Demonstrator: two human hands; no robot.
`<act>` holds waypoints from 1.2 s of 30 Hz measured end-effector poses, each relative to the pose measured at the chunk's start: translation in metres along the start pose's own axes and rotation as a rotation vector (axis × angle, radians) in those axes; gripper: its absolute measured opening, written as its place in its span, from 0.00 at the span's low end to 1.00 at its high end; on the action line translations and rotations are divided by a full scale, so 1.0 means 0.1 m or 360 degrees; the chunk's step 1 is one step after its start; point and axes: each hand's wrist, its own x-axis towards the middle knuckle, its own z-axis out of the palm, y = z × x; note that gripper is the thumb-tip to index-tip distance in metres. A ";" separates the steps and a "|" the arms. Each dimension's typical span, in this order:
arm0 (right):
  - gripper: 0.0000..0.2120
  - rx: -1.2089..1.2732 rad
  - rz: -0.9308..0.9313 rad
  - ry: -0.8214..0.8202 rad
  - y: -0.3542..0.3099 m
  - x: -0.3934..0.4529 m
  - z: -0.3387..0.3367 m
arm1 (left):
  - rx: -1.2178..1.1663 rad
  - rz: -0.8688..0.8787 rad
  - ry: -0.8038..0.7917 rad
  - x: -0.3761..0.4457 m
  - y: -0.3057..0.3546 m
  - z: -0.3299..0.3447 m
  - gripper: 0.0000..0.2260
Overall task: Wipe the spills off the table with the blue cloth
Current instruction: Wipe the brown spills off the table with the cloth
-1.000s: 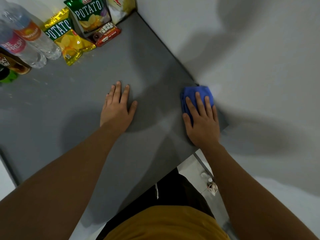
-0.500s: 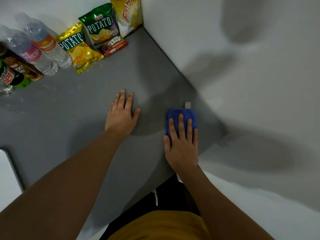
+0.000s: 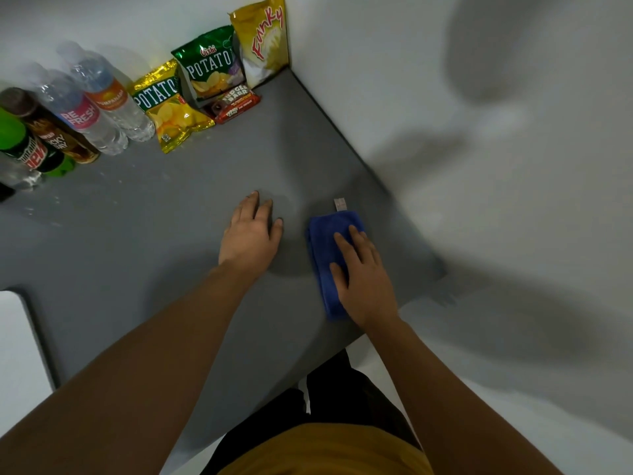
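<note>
Since 0.5 s ago blue cloth [image 3: 329, 248] shows longer | right hand [image 3: 363, 279] flat, pressing it | left hand [image 3: 251, 234] flat on table [image 3: 154, 234]

The grey table [image 3: 164, 241] lies bare btwn the hands and the far row, w/ open surface to the left of the left hand [image 3: 251, 234] and a narrow bare strip btwn it and the right hand [image 3: 363, 279], which lies flat on the blue cloth [image 3: 323, 241]. Far edge is blocked: bottles [image 3: 85, 108] at far left, then snack bags [image 3: 209, 63] and a chocolate bar [image 3: 236, 104] into the corner, all against the back wall. The white side wall [image 3: 479, 132] closes off the table's right edge just beside the cloth; faint wet specks sit in front of the bottles.
</note>
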 end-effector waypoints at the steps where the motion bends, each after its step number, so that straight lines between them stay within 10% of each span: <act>1: 0.26 0.0014 0.0076 0.0031 -0.01 -0.04 -0.02 | -0.0025 0.0055 0.0040 0.00 0.05 0.00 0.23; 11: 0.26 -0.0181 0.0310 0.0148 0.02 -0.20 -0.15 | -0.0158 0.0690 -0.0182 0.10 0.75 0.17 0.20; 29: 0.27 -0.0143 0.0415 0.0128 0.07 -0.11 -0.21 | -0.0221 0.0659 -0.0376 0.00 0.65 0.21 0.12; 36: 0.29 -0.0156 0.0431 0.0106 0.05 -0.08 -0.23 | -0.0542 0.0376 -0.0541 -0.19 0.47 0.02 0.25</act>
